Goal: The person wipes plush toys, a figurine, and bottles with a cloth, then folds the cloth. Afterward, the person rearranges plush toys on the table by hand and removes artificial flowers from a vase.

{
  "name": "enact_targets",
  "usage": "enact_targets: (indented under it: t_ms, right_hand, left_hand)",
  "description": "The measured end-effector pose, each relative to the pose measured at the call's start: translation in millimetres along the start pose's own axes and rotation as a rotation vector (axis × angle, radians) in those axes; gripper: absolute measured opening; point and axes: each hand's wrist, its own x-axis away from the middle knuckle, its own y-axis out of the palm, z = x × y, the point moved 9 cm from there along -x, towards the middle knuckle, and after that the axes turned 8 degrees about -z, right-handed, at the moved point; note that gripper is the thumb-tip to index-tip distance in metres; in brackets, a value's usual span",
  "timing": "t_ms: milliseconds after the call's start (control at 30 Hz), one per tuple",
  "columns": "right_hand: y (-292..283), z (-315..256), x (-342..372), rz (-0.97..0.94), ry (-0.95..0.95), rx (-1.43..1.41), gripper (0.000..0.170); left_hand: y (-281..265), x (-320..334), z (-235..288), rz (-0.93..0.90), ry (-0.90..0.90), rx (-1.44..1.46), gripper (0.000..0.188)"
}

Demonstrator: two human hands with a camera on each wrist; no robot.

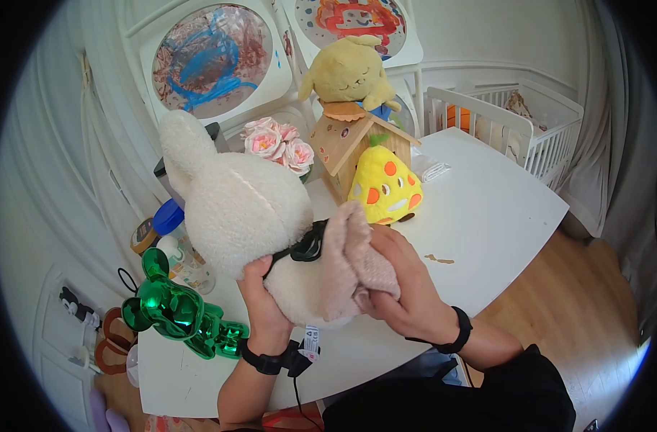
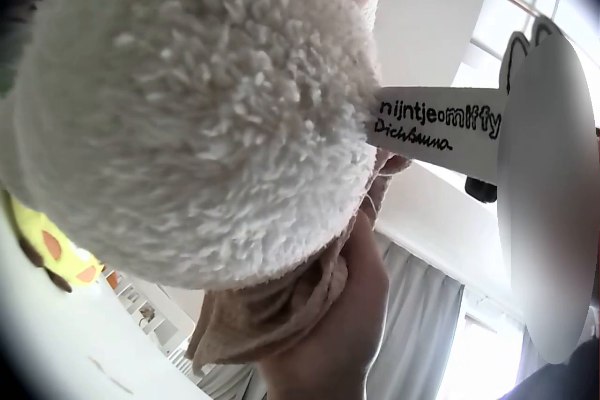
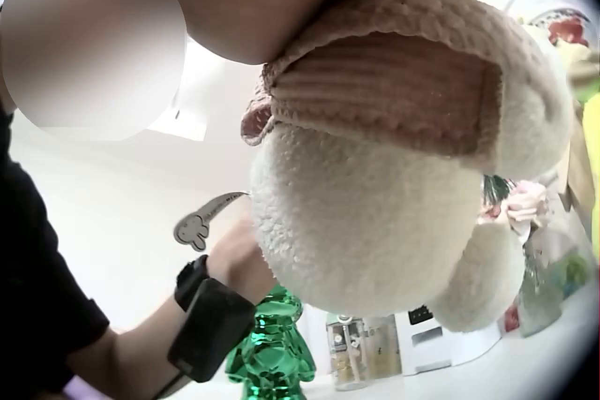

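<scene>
A white plush rabbit (image 1: 246, 205) is held tilted above the table, its head to the left and the back of the head upward. My left hand (image 1: 266, 306) grips its body just below the neck, thumb on top. Around its lower body sits a pink knitted doll garment (image 1: 339, 270). Fingers of my right hand (image 1: 408, 288) are curled on the edge of this knit and pinch it. A black cord (image 1: 308, 245) lies bunched at the rabbit's neck. From the body hangs a white label (image 2: 436, 133) with printed lettering. In the right wrist view the garment's ribbed inside (image 3: 403, 90) shows.
A shiny green bear figure (image 1: 173, 306) stands left of my left hand. Beyond are a wooden birdhouse (image 1: 343, 144) topped by a yellow plush dog (image 1: 350, 72), a yellow spotted plush (image 1: 387, 189), pink roses (image 1: 278, 144) and a blue-lidded jar (image 1: 168, 216). All share the white table (image 1: 501, 194).
</scene>
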Motion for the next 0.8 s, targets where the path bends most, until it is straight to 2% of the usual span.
enact_targets:
  t_ms: [33,100,133,167,233,267,300,367,433,467,500,533,567,633,700,767,800]
  right_hand:
    - [0.3,8.0,6.7,-0.001,-0.004,-0.004,0.071]
    - [6.6,44.3,17.2,-0.064,0.274,-0.227,0.058]
    - [1.9,43.0,18.7,-0.026,0.278,-0.195,0.049]
    - [-0.7,42.4,18.8,-0.033,0.279,-0.193,0.049]
    - [-27.2,54.7,24.3,0.255,0.317,-0.526,0.048]
    - [-44.3,44.1,21.6,0.379,0.209,-0.456,0.052]
    - [-48.7,37.0,16.2,0.375,0.213,-0.455,0.052]
    - [-50.8,-24.9,2.0,0.251,-0.180,-0.024,0.058]
    - [-5.4,-48.0,-9.9,-0.070,-0.293,0.148,0.061]
    - [0.4,-50.8,-8.3,-0.062,-0.287,0.152,0.061]
    - [22.1,-58.9,-0.6,-0.188,-0.349,0.251,0.055]
    - [42.3,-64.1,9.6,-0.317,-0.413,0.348,0.050]
    - [48.8,-60.9,17.2,-0.312,-0.416,0.344,0.050]
    - [58.9,-59.3,36.6,-0.289,-0.537,0.333,0.052]
    - [48.4,-48.9,42.8,-0.267,-0.527,0.345,0.046]
    - [24.1,-11.9,41.2,-0.140,-0.277,0.162,0.041]
    - [18.7,-3.7,44.3,-0.150,-0.279,0.163,0.041]
  left_hand:
    - [2.0,-0.7,4.2,0.016,-0.026,0.044,0.056]
    - [1.3,-3.0,6.9,0.023,-0.047,0.077,0.056]
    - [-4.5,-6.5,4.6,0.021,-0.035,0.058,0.056]
    - [-7.1,-7.8,3.5,0.021,-0.025,0.039,0.055]
    - [-3.9,-8.5,1.5,0.048,-0.014,0.036,0.054]
    - [-3.6,-8.3,1.4,0.071,-0.002,0.029,0.053]
    - [-3.8,-7.8,0.0,0.075,-0.004,0.031,0.053]
    - [-0.8,-8.2,-1.6,0.061,0.007,-0.075,0.053]
    - [-11.3,0.7,-16.0,0.022,-0.035,-0.093,0.053]
    - [-14.5,2.7,-20.7,-0.009,-0.066,-0.109,0.053]
    - [-7.4,1.9,-8.6,-0.015,-0.068,-0.111,0.053]
    - [7.2,3.2,-3.4,-0.058,-0.204,0.070,0.054]
    - [20.6,5.1,-3.9,-0.100,-0.338,0.250,0.055]
    - [17.2,-1.9,2.9,-0.096,-0.268,0.220,0.053]
    - [3.3,-12.8,9.6,0.007,-0.145,0.301,0.054]
    - [-4.6,-13.1,13.5,0.019,-0.129,0.339,0.047]
    - [-10.0,-11.6,22.5,-0.010,-0.039,0.225,0.051]
